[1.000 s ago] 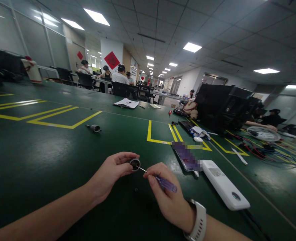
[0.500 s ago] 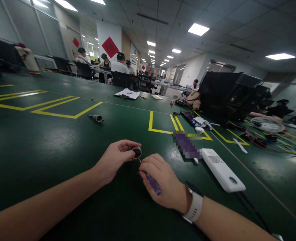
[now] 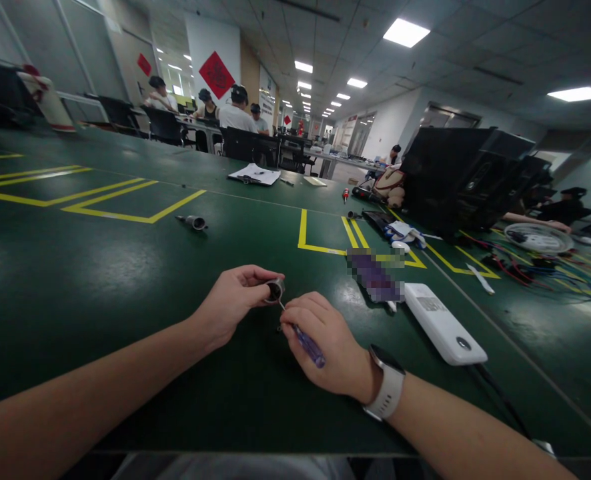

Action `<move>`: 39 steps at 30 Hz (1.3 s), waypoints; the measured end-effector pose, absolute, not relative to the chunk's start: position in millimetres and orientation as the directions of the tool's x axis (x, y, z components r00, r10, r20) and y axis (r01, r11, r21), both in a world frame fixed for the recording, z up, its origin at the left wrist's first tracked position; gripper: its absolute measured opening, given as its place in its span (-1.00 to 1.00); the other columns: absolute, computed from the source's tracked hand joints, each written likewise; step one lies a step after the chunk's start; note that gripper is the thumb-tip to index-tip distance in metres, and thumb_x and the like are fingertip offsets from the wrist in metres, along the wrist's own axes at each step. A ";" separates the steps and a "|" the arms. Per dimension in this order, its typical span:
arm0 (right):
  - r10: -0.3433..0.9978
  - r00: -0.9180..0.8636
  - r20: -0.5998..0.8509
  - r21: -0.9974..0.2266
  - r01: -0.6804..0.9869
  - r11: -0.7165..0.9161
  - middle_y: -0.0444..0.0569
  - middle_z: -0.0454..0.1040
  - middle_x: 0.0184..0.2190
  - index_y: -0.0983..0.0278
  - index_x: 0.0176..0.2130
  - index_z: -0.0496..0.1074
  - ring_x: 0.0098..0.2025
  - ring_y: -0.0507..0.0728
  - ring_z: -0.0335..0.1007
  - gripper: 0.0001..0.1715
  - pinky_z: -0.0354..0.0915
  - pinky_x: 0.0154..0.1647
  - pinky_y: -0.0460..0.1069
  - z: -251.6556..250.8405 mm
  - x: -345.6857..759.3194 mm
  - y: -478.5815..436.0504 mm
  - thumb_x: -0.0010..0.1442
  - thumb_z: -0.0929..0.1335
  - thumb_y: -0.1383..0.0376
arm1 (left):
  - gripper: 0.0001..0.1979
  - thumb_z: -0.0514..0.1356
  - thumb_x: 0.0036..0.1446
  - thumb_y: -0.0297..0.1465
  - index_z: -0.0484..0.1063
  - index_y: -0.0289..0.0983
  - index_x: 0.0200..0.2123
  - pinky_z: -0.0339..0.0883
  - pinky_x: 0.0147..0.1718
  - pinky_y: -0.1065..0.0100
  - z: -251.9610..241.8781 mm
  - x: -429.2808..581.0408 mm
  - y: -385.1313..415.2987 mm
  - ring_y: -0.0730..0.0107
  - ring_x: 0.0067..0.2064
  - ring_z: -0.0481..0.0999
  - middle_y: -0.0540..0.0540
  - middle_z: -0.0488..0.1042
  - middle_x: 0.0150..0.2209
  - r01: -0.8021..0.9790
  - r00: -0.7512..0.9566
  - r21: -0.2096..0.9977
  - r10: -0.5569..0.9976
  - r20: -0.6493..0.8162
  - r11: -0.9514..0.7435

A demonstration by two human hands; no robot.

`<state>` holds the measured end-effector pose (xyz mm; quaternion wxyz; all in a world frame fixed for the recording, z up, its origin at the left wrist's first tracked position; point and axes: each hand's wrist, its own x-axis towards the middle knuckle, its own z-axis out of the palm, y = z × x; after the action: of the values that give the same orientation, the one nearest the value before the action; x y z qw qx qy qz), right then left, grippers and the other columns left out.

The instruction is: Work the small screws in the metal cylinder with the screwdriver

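My left hand (image 3: 238,301) pinches a small round metal connector shell (image 3: 276,289) between thumb and fingers, its open end turned toward my right hand. Closed around a screwdriver (image 3: 309,347) with a clear purple handle, my right hand (image 3: 325,343) holds its thin shaft against the shell's rim; whether the tip sits in a screw cannot be made out. A tiny dark part (image 3: 279,328) lies on the green table just left of my right fingers. Farther off to the left rests a similar metal connector (image 3: 194,223).
Right of my hands lie a blurred-out purple phone-like item (image 3: 374,277) and a white power bank (image 3: 444,323) with a black cable. Beyond are a clipboard with paper (image 3: 254,175), a glove (image 3: 404,233), a black case (image 3: 468,180) and coloured wires (image 3: 550,277). Yellow tape marks the table (image 3: 125,287).
The view has tilted down, so the table's near edge now shows at the bottom. Both hands keep their hold on the shell and screwdriver, with hardly any movement between them.
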<state>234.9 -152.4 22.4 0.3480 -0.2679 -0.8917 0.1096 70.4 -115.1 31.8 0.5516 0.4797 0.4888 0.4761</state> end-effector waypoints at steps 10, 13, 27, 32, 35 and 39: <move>0.624 -0.553 0.552 -0.470 0.412 0.781 0.01 0.39 -0.33 0.28 -0.26 0.31 -0.24 0.12 0.26 -0.83 0.23 -0.17 0.04 21.1 233.6 -154.4 0.12 0.21 0.45 | -0.78 0.28 -0.27 -0.55 0.49 -0.35 -0.41 0.42 -0.26 0.29 30.9 71.6 -116.1 0.24 -0.23 0.51 -0.14 0.56 -0.27 -0.052 0.034 0.997 0.998 -0.055 0.057; 0.678 -0.449 0.582 -0.572 0.366 0.734 -0.01 0.40 -0.35 0.26 -0.31 0.34 -0.26 0.12 0.29 -0.87 0.22 -0.18 0.05 21.3 234.3 -155.4 0.14 0.23 0.40 | -0.77 0.28 -0.25 -0.55 0.49 -0.34 -0.39 0.43 -0.26 0.31 30.7 69.8 -114.8 0.25 -0.22 0.52 -0.13 0.56 -0.27 -0.045 0.036 0.997 0.997 -0.066 0.068; 0.964 -0.241 0.112 -0.991 -0.104 0.089 -0.19 0.36 -0.66 0.29 -0.49 0.35 -0.55 0.00 0.29 -0.80 0.19 -0.41 -0.06 3.8 242.0 -130.7 0.12 0.31 0.24 | -0.68 0.24 -0.16 -0.63 0.44 -0.35 -0.24 0.45 -0.20 0.35 36.9 66.3 -111.8 0.32 -0.24 0.54 -0.13 0.54 -0.26 -0.125 0.015 0.974 0.982 -0.188 0.188; 0.966 -0.231 0.115 -0.993 -0.051 0.106 -0.18 0.36 -0.62 0.30 -0.47 0.35 -0.53 0.00 0.30 -0.79 0.19 -0.44 -0.07 5.2 240.3 -131.3 0.13 0.30 0.22 | -0.68 0.24 -0.16 -0.62 0.43 -0.35 -0.24 0.44 -0.17 0.30 34.9 65.3 -110.9 0.28 -0.22 0.53 -0.14 0.52 -0.24 -0.124 0.021 0.976 0.984 -0.179 0.180; 0.959 -0.252 0.130 -0.989 0.031 0.142 -0.17 0.35 -0.61 0.29 -0.46 0.33 -0.51 0.02 0.30 -0.78 0.20 -0.42 -0.06 9.1 240.3 -133.3 0.15 0.28 0.22 | -0.66 0.26 -0.19 -0.61 0.43 -0.33 -0.24 0.45 -0.19 0.32 33.5 64.5 -110.4 0.29 -0.22 0.53 -0.13 0.52 -0.23 -0.133 0.027 0.978 0.987 -0.157 0.159; 0.907 -0.340 0.249 -0.906 0.249 0.342 -0.15 0.34 -0.56 0.28 -0.47 0.33 -0.47 0.03 0.29 -0.77 0.19 -0.40 -0.06 16.8 240.5 -141.4 0.18 0.24 0.25 | -0.69 0.26 -0.22 -0.62 0.43 -0.34 -0.30 0.45 -0.20 0.32 34.9 64.4 -111.4 0.28 -0.21 0.52 -0.14 0.52 -0.25 -0.128 0.023 0.981 0.989 -0.146 0.147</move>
<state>240.5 -141.4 16.8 0.4061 -0.4063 -0.7114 0.4049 64.4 -111.4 34.9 0.5702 0.4318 0.4985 0.4898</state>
